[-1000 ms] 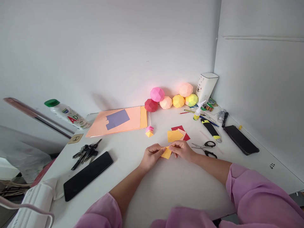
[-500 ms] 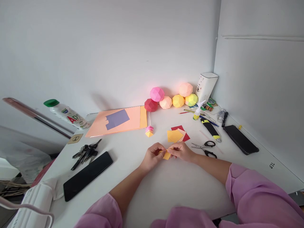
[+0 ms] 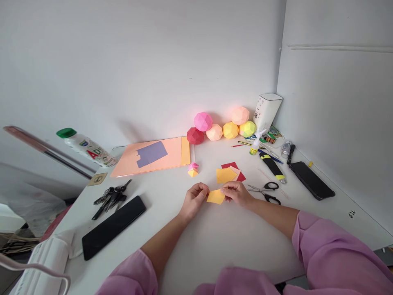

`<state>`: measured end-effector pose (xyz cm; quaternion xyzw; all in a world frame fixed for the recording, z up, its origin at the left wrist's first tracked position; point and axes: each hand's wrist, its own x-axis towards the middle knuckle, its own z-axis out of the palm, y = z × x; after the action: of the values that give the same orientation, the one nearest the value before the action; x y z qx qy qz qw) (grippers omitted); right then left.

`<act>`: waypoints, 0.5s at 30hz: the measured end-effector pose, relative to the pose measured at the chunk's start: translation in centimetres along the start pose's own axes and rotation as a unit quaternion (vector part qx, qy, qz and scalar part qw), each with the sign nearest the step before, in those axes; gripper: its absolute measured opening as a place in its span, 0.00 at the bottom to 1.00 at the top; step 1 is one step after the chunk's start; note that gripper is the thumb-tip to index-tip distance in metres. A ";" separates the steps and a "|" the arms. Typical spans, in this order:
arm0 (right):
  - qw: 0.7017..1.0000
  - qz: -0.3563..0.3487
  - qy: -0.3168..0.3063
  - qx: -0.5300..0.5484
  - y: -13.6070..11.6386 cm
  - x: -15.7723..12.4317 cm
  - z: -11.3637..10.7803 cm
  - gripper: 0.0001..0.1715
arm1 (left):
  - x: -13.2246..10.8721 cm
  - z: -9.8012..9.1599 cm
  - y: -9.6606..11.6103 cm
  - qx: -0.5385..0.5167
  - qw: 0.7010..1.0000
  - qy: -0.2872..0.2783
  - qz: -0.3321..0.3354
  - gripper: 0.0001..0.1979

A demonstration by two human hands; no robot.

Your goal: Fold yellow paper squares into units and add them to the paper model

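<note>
Pinching yellow paper (image 3: 215, 197), long axis crosswise: right grip (image 3: 240, 195) closed on corner, left grip (image 3: 193, 200) hold unclear

On the table (image 3: 227, 239), the paper stack (image 3: 226, 175) lies behind the paper piece (image 3: 215, 197), keys (image 3: 113, 196) left, scissors (image 3: 261, 190) right.

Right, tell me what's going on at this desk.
The right hand pinches a small yellow paper near its upper right corner. The left hand is at the left edge, though its grip is hard to tell. More paper pieces lie just beyond, scissors to the right, coloured balls by the wall.
</note>
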<state>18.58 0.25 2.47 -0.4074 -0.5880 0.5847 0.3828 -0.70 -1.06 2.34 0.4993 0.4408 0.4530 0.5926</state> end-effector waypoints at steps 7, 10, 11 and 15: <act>0.995 -0.048 -0.030 -0.082 0.2 0.0 0.4 0.12 | 0.0 0.1 -0.6 0.070 0.994 -0.080 0.026 0.09; 0.991 -0.071 -0.029 -0.110 0.0 0.0 0.7 0.10 | 0.0 0.2 -0.7 0.091 0.992 -0.079 0.041 0.08; 0.990 -0.073 -0.034 -0.119 0.0 0.0 0.7 0.10 | 0.0 0.3 -0.8 0.097 0.991 -0.079 0.046 0.08; 0.988 -0.066 -0.038 -0.132 -0.1 -0.1 0.7 0.07 | -0.1 0.4 -0.6 0.111 0.990 -0.080 0.037 0.08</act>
<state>17.98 -0.15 2.55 -0.3922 -0.6998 0.4903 0.3409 -0.25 -1.31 1.77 0.6131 0.4204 0.3813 0.5495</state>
